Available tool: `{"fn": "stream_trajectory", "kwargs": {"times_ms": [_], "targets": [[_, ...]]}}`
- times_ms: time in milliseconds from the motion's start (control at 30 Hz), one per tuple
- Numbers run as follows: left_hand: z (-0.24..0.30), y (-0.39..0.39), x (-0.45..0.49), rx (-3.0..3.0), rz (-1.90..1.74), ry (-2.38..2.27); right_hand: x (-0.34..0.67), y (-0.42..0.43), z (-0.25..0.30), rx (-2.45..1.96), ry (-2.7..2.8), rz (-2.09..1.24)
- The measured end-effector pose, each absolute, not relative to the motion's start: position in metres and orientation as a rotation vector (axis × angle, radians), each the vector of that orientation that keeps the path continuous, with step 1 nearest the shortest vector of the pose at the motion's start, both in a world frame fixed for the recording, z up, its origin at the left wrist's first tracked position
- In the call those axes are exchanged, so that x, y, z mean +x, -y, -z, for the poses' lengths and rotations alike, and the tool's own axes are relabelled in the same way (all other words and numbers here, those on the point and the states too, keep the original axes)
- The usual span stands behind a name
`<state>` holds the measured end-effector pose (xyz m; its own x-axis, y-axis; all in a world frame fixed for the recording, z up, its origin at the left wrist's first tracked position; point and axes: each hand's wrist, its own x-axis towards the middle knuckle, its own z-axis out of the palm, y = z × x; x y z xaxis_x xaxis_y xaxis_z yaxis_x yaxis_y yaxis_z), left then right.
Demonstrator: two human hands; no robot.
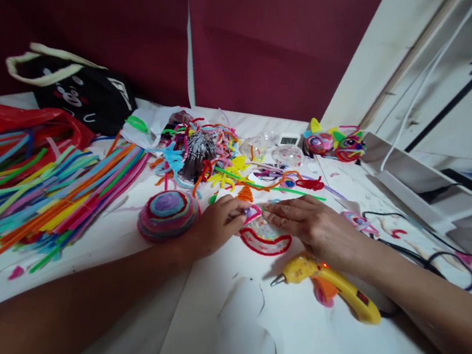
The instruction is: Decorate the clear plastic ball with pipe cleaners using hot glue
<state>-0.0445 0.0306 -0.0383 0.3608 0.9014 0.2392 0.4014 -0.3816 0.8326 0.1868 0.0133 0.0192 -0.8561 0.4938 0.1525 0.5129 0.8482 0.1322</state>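
My left hand (214, 227) and my right hand (313, 225) meet over a small clear craft piece (266, 234) edged with red and pink pipe cleaner, lying on the white table (248, 327). The left fingers pinch its pink upper edge. The right fingers lie pressed together on its right side, holding it down. A yellow glue gun (334, 286) lies on the table just under my right wrist, its nozzle pointing left. A round coiled pipe-cleaner dome (167, 213) in pink, purple and blue sits just left of my left hand.
A large pile of long coloured pipe cleaners (41, 198) covers the left side, by a red plastic bag (3, 119) and a black tote bag (78, 90). Tangled scraps (201, 147), clear half-shells (288, 155), a small timer (289, 140) and finished figures (336, 142) lie behind. Cables (427, 258) run at right.
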Motion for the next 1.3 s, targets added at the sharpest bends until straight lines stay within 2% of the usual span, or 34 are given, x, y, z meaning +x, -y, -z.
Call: {"fn": "stream_trajectory", "kwargs": {"times_ms": [1300], "targets": [[0.0412, -0.0315, -0.0451, 2.106, -0.942, -1.148, 0.1865, -0.0131, -0.0182, -0.796, 2.913, 0.251]]}}
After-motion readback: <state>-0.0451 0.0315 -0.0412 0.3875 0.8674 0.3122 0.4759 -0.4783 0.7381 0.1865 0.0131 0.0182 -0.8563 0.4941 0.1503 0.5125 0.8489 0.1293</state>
